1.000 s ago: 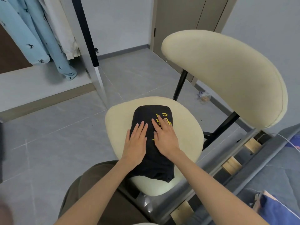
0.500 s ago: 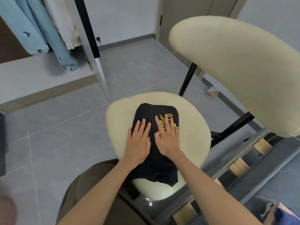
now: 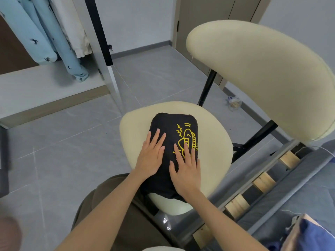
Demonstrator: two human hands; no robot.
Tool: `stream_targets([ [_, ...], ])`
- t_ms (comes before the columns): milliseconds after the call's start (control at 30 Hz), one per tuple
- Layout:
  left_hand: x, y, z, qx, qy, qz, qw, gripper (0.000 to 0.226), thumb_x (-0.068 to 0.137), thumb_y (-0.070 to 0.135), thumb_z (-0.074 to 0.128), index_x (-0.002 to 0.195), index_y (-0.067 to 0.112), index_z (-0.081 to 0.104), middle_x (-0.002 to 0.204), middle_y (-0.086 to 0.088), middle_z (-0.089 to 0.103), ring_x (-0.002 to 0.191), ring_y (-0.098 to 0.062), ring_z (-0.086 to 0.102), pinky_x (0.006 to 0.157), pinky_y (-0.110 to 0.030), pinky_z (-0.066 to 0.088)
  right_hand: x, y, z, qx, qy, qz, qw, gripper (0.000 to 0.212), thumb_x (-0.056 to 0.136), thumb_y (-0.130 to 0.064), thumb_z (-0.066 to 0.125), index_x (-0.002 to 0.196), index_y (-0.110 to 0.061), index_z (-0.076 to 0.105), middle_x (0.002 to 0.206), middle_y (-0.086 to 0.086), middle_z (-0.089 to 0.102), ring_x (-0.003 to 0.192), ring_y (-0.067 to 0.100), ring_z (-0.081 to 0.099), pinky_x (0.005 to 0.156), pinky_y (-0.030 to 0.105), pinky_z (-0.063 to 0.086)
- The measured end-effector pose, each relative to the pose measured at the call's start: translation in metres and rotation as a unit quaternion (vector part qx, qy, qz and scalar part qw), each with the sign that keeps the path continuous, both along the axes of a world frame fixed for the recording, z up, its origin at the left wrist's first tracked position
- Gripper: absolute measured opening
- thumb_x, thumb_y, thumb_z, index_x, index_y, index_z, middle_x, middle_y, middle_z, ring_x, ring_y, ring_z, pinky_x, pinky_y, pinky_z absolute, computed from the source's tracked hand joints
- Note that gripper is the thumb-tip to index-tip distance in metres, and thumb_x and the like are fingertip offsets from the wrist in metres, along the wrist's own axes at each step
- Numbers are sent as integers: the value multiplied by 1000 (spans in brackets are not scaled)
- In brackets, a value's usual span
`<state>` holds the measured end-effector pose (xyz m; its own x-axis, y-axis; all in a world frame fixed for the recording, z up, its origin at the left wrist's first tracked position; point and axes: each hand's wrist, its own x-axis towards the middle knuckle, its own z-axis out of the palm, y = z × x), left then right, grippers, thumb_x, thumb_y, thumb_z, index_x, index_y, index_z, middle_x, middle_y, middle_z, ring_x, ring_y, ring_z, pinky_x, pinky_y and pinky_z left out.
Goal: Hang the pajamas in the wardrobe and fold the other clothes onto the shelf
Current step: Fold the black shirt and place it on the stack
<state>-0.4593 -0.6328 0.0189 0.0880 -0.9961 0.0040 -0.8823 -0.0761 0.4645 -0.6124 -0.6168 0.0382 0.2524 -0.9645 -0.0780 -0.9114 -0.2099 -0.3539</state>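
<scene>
Both hands — left [image 3: 151,157], right [image 3: 185,169] — press flat, fingers straight, on the folded black shirt [image 3: 172,124], inside the chair seat's [image 3: 215,142] rim.

Cream chair [image 3: 253,73], grey tiled floor [image 3: 63,151], brown door [image 3: 199,20]

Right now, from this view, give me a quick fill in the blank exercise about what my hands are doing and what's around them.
1. The left hand and the right hand both rest flat on a folded ____ garment.
2. The drawing printed on the garment is ____.
3. The garment lies on the seat of a cream ____.
4. The light blue pajamas hang at the upper ____ of the view.

Missing words: black; yellow; chair; left.
</scene>
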Motion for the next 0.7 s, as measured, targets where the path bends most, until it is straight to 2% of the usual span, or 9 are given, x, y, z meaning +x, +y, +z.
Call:
stream_targets([
  [100,0,-2,1,24,30,16,999,48,101,40,16,147,41,2,153,19,-17,141,-14,-23,116,-38,13,-2,2,-6,8,-17,-14,1000,58,96,-55,23,147,-49,-6,160,-10,-10,148,19,-12,121,43,8],
  [233,0,-4,12,28,146,61,987,52,102,38,25,150,35,4,159,5,-10,146,-21,-3,116,-35,11,-5,-6,-1,61,-67,1,996,56,97,-57,28,146,-53,2,160,-12,-9,147,20,-11,119,45,8],
  [300,2,-4,20,6,238,105,966,57,101,32,38,151,24,13,159,-3,8,145,-18,14,116,-32,14,-11,-11,4,75,-154,-15,985,50,97,-51,38,145,-49,24,160,-11,-1,147,19,-3,118,41,11],
  [367,5,-2,27,-8,300,148,942,50,97,25,49,143,14,34,146,-5,39,132,-18,38,112,-36,32,-14,-16,9,65,-247,-67,965,42,97,-43,46,139,-39,41,159,-7,10,143,18,8,113,30,11],
  [400,6,-2,31,-1,321,171,932,45,95,24,53,137,13,40,139,-2,46,125,-15,45,106,-32,37,-15,-18,12,65,-272,-103,955,41,97,-41,48,137,-34,44,157,-5,15,141,19,11,109,27,12],
  [467,7,-3,38,35,344,207,915,48,94,29,55,137,14,41,134,0,51,118,-14,49,92,-24,39,-15,-24,16,94,-295,-179,934,49,95,-41,51,140,-26,39,150,3,24,136,25,21,109,30,17],
  [533,10,-9,43,85,342,215,911,56,92,39,56,138,13,38,133,-1,52,115,-19,52,84,-25,40,-14,-31,19,144,-329,-237,903,60,92,-44,55,142,-20,32,142,8,33,130,28,34,109,39,27],
  [600,13,-14,44,138,338,220,905,61,88,48,57,135,12,41,130,-2,54,109,-20,54,82,-28,43,-13,-39,20,189,-349,-259,881,65,90,-46,58,141,-16,33,137,8,42,123,27,46,107,42,37],
  [700,14,-18,42,179,341,237,892,62,87,56,54,127,9,49,122,-5,59,104,-22,57,87,-35,49,-13,-50,19,225,-355,-260,869,63,85,-51,62,132,-14,44,127,3,57,114,23,56,102,45,45],
])
